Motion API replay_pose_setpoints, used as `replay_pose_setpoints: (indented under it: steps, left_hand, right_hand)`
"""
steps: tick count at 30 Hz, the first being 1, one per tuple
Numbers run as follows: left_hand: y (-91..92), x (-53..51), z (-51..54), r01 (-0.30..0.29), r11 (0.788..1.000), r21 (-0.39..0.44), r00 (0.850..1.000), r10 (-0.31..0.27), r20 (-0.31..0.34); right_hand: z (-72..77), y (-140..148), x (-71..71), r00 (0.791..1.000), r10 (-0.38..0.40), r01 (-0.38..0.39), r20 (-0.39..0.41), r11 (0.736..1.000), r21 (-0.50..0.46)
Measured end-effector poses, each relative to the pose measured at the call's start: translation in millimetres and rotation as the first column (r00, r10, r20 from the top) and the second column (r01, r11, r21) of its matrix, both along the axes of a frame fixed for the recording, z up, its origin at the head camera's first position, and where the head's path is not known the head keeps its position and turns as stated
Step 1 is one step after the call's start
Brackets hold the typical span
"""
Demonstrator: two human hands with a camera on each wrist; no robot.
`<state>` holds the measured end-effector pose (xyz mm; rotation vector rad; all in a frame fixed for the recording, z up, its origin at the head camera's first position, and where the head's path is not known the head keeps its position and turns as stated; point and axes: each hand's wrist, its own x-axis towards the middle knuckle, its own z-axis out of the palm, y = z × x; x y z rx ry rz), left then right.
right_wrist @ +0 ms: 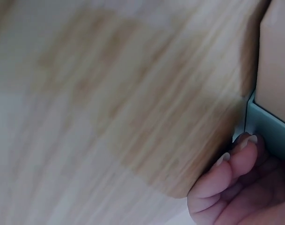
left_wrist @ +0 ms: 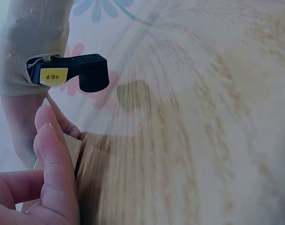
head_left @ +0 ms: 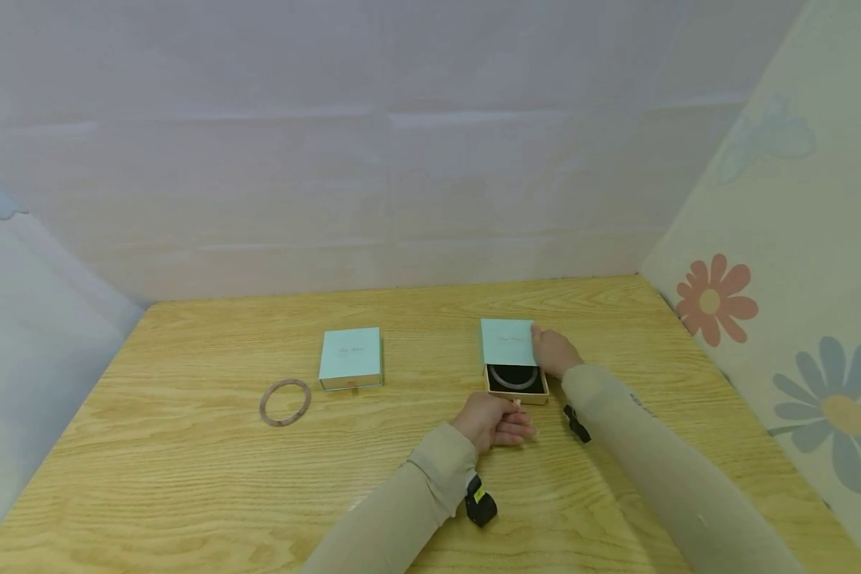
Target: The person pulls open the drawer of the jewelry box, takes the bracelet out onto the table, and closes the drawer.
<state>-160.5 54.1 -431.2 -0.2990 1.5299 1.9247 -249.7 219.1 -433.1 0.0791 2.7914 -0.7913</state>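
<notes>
A light-blue gift box [head_left: 507, 341] with a slide-out drawer [head_left: 518, 396] sits on the right half of the table. The drawer is partly out toward the person, and a grey bangle [head_left: 513, 386] lies on its black lining, its far part hidden under the sleeve. My left hand [head_left: 489, 421] pinches the small ribbon tab at the drawer's front, other fingers extended. My right hand [head_left: 556, 351] grips the sleeve's right side; the right wrist view shows its curled fingers [right_wrist: 243, 157] against the teal sleeve edge [right_wrist: 272, 129].
A second light-blue box [head_left: 351, 353], closed, stands left of centre, its tab facing the front. Left of it a pinkish-grey bangle [head_left: 285, 402] lies flat on the wooden table [head_left: 208, 478]. Cloth walls [head_left: 402, 159] bound the back and sides. Both wrists carry black cameras [head_left: 481, 502].
</notes>
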Motion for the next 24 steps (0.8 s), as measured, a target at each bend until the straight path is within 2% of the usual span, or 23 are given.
replay_pose_setpoints:
  steps: [15,24]
  left_hand:
    - [0.6,-1.9,-4.6,0.010,1.000,0.014,1.000,-0.010,0.008]
    - [0.2,-0.4,-6.3,0.007,1.000,0.006,1.000,-0.007,-0.003]
  right_hand:
    - [6.6,0.0,3.4,1.000,0.001,-0.001,0.005,1.000,-0.005]
    - [5.3,0.8,1.9,1.000,0.008,-0.008,-0.005,1.000,-0.002]
